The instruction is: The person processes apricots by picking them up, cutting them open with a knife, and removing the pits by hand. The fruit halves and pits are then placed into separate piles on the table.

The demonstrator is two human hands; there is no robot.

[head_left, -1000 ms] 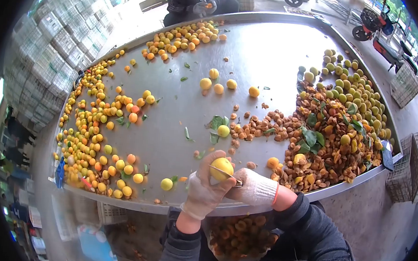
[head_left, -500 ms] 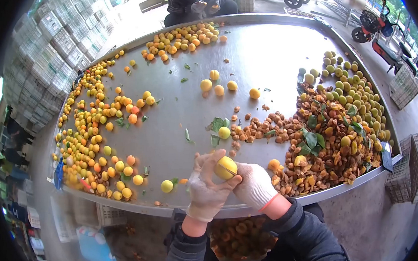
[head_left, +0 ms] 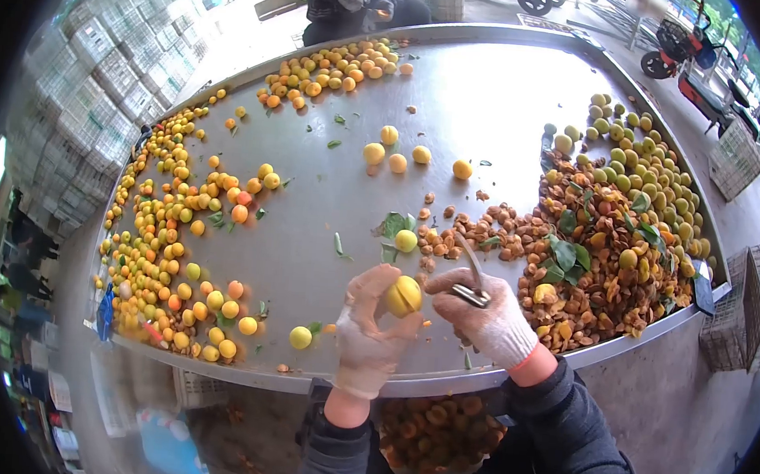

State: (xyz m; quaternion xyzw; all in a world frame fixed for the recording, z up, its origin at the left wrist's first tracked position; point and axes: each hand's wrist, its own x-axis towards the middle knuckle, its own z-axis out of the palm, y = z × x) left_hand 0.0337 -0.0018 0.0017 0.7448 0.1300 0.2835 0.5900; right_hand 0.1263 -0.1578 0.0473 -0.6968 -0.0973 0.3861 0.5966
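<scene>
My left hand [head_left: 366,337], in a pale glove, grips a yellow apricot [head_left: 403,297] with a dark cut line down its side. Just to its right, my right hand [head_left: 496,323], also gloved, is closed around a small knife [head_left: 472,263] whose curved blade points up and away from the fruit. Both hands are over the near edge of the metal table [head_left: 329,207]. Beyond them a greenish apricot [head_left: 406,241] lies by some leaves. Below the table edge, a container in front of my lap holds apricot pieces [head_left: 441,431].
Brown pits and scraps [head_left: 571,277] are heaped on the right, with greenish apricots [head_left: 649,172] behind. Yellow apricots [head_left: 163,248] spread along the left side. A person [head_left: 361,7] sits across the table. Crates [head_left: 750,307] stand at right; stacked crates [head_left: 100,85] rise at left.
The knife has come out of the apricot. My right hand has moved right and slightly down with it, while my left hand keeps the fruit, now turned with its cut showing.
</scene>
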